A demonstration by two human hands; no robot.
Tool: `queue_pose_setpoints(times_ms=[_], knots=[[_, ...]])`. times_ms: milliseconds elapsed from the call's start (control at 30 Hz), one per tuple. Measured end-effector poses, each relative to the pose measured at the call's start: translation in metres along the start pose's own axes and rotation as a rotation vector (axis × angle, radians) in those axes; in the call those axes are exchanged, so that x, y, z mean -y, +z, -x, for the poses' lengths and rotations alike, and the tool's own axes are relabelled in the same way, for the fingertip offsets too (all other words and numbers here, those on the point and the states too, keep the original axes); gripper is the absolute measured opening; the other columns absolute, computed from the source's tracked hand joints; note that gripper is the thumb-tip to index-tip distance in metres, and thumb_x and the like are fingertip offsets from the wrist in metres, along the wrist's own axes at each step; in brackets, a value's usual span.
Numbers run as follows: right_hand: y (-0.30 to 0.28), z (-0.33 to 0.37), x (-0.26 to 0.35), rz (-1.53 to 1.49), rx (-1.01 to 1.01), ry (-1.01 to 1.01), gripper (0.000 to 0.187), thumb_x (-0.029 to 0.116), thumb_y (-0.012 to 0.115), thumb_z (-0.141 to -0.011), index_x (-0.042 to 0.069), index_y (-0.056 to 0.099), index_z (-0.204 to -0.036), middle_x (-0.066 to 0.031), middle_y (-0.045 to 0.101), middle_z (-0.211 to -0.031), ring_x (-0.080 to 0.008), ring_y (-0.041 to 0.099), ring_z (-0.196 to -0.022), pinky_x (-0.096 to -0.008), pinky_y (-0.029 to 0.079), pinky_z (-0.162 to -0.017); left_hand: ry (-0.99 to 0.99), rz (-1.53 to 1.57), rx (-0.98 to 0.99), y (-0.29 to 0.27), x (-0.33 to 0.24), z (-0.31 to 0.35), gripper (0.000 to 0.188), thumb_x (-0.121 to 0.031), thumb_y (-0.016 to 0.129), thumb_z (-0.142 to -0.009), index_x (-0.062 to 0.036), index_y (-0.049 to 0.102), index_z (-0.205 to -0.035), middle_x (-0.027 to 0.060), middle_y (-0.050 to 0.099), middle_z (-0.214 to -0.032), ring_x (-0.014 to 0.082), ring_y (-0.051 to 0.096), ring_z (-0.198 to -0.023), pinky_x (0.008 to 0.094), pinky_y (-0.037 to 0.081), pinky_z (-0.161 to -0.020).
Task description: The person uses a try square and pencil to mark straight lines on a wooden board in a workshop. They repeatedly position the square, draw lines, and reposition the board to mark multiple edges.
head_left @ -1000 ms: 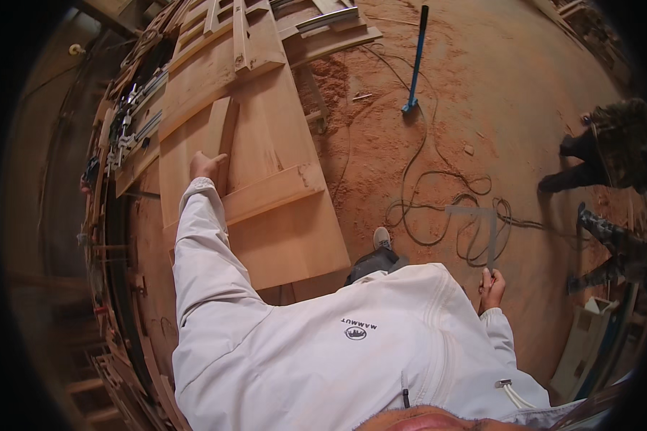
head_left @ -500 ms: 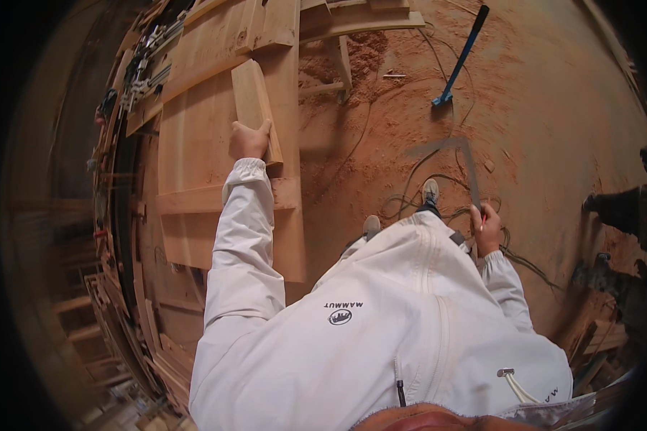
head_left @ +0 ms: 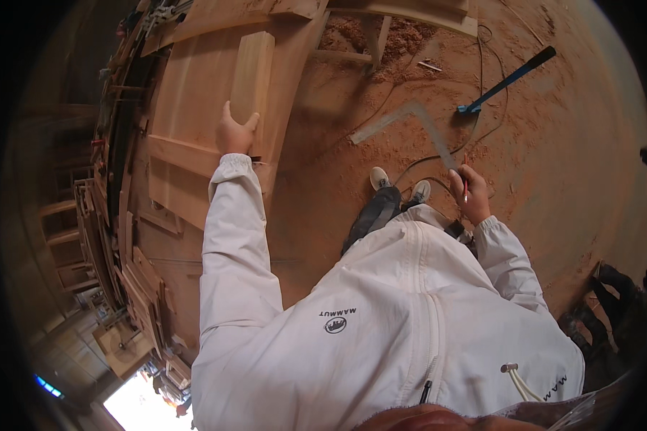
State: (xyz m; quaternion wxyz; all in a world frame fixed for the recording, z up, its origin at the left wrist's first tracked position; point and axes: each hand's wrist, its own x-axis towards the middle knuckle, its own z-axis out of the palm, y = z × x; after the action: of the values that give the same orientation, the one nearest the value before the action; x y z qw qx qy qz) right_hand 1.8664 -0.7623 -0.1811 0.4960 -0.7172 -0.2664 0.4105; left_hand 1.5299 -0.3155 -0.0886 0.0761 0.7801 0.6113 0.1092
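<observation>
My left hand (head_left: 236, 133) reaches forward to a pale wooden board (head_left: 251, 75), its thumb and fingers straddling the near end. The board lies lengthwise on a wide wooden panel (head_left: 194, 79). A cross rail (head_left: 183, 152) runs beside my left wrist. At the right, my right hand (head_left: 473, 195) is closed on a metal carpenter's square (head_left: 430, 128), whose L shape hangs in front of it above the floor. A slim red pencil (head_left: 465, 189) also sticks out between those fingers. The left palm is hidden.
A blue-headed tool with a long dark handle (head_left: 509, 77) stands on the dusty floor ahead. A cable (head_left: 438, 158) loops near my shoes (head_left: 418, 192). Stacked boards (head_left: 144, 291) are at the left. Dark shapes (head_left: 618, 291) show at the far right.
The view has turned, and the panel sits more slanted. The carpenter's square has swung up and left with my right hand. My left hand stays at the board's near end.
</observation>
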Motion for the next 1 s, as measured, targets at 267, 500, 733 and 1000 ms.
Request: queue_pose_setpoints(times_ms=[267, 500, 733, 1000], knots=[[0.06, -0.067, 0.055, -0.099, 0.166, 0.004, 0.031, 0.026, 0.065, -0.111, 0.002, 0.065, -0.092, 0.0032, 0.053, -0.07, -0.0074, 0.05, -0.063, -0.0286, 0.041, -0.058, 0.1, -0.022, -0.228, 0.023, 0.083, -0.072, 0.084, -0.048, 0.088, -0.083, -0.0014, 0.062, -0.148, 0.0281, 0.069, -0.138, 0.0438, 0.068, -0.127, 0.0508, 0.055, -0.105], [0.127, -0.131, 0.079, -0.108, 0.322, -0.115, 0.035, 0.027, 0.066, -0.111, 0.002, 0.065, -0.087, 0.0022, 0.052, -0.069, -0.0077, 0.048, -0.062, -0.0296, 0.041, -0.057, 0.012, -0.222, -0.253, 0.0, 0.127, -0.102, 0.072, -0.045, 0.084, -0.088, -0.0014, 0.067, -0.142, 0.0251, 0.072, -0.133, 0.0442, 0.066, -0.127, 0.05, 0.053, -0.108], [0.177, -0.194, 0.083, -0.022, 0.497, -0.091, 0.037, 0.03, 0.063, -0.113, 0.006, 0.064, -0.085, 0.0043, 0.055, -0.069, -0.0062, 0.048, -0.062, -0.0281, 0.039, -0.057, 0.258, 0.578, 0.014, -0.02, -0.024, 0.03, 0.027, -0.021, 0.079, -0.1, -0.0004, 0.077, -0.117, 0.0095, 0.074, -0.106, 0.0183, 0.068, -0.089, 0.0306, 0.055, -0.078], [0.238, -0.281, -0.003, -0.1, 0.642, -0.177, 0.026, 0.028, 0.066, -0.111, 0.004, 0.072, -0.103, -0.002, 0.059, -0.078, -0.0105, 0.054, -0.073, -0.0313, 0.046, -0.065, 0.008, 0.522, -0.13, 0.038, -0.036, 0.035, 0.015, -0.007, 0.08, -0.096, -0.0015, 0.08, -0.11, 0.007, 0.071, -0.095, 0.0179, 0.069, -0.084, 0.0317, 0.056, -0.071]])
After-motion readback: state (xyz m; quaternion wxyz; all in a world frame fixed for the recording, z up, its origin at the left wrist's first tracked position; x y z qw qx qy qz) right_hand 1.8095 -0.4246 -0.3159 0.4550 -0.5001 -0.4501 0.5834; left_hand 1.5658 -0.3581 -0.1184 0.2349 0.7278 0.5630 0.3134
